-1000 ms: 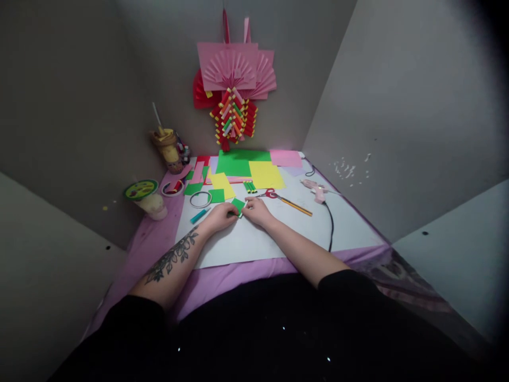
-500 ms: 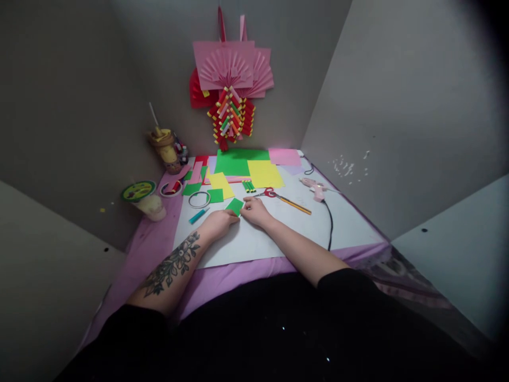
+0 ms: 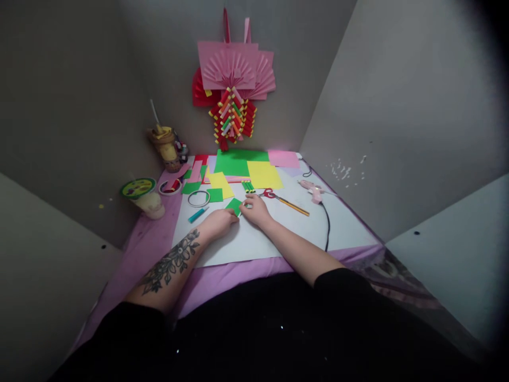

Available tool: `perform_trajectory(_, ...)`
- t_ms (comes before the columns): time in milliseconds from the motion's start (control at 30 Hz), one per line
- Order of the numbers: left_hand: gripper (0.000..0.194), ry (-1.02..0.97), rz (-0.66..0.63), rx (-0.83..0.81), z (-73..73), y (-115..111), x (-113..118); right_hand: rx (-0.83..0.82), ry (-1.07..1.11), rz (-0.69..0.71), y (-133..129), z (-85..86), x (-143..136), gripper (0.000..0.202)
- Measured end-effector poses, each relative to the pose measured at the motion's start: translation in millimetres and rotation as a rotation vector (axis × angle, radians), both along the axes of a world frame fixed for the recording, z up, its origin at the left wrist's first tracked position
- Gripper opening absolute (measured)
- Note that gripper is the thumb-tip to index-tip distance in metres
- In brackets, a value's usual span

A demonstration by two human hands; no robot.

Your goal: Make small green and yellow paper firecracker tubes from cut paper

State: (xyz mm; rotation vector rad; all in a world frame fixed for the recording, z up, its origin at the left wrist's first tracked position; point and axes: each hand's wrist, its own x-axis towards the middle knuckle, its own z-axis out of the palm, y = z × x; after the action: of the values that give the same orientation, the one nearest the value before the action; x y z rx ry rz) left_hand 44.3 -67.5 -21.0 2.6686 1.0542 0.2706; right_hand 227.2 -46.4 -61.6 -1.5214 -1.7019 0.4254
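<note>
A small green paper piece [image 3: 234, 206] lies on the white sheet between my hands. Its left and lower edge is pinched by my left hand [image 3: 223, 220], fingers bent. At the right edge of the same piece, my right hand [image 3: 255, 209] has its fingers curled and closed on it. Just beyond my right hand are several green rolls with yellow ends [image 3: 248, 187] and red-handled scissors [image 3: 269, 193], whose blades are partly hidden. A yellow-orange pencil [image 3: 294, 206] lies to the right of the scissors.
Left of my hands are a roll of tape [image 3: 189, 199], a teal cutter [image 3: 198, 215] and a lidded cup [image 3: 153, 206]. A pink glue gun [image 3: 316, 193] with a black cord lies right. Coloured papers [image 3: 265, 175] lie behind; paper decorations [image 3: 230, 69] hang on the wall.
The view has shifted slightly. My right hand has moved a little left over the green piece, covering more of its right side. My left hand keeps its hold.
</note>
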Motion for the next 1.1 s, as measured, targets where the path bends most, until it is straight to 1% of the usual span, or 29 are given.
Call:
perform_trajectory(167, 0.031, 0.004, 0.008, -0.002, -1.2, 0.1, 0.1, -0.018, 0.048, -0.020, 9.5, -0.2, 6.3, 0.006)
perform_trajectory(367, 0.031, 0.000, 0.019, -0.019, -1.3, 0.4, -0.3, -0.034, -0.034, -0.036, 15.5, -5.6, 9.4, 0.006)
perform_trajectory(633, 0.026, -0.023, 0.015, -0.019, -0.4, 0.3, 0.7, -0.025, -0.117, -0.022, 15.8, -7.3, 8.1, 0.008)
perform_trajectory(867, 0.029, 0.002, 0.025, -0.020, 2.7, -1.5, 1.6, -0.017, -0.171, 0.013, 15.6, -7.2, 6.9, 0.008)
perform_trajectory(1100, 0.027, -0.004, 0.031, -0.032, 4.7, -2.4, 2.4, -0.028, -0.219, 0.025, 13.8, -5.3, 5.2, 0.009)
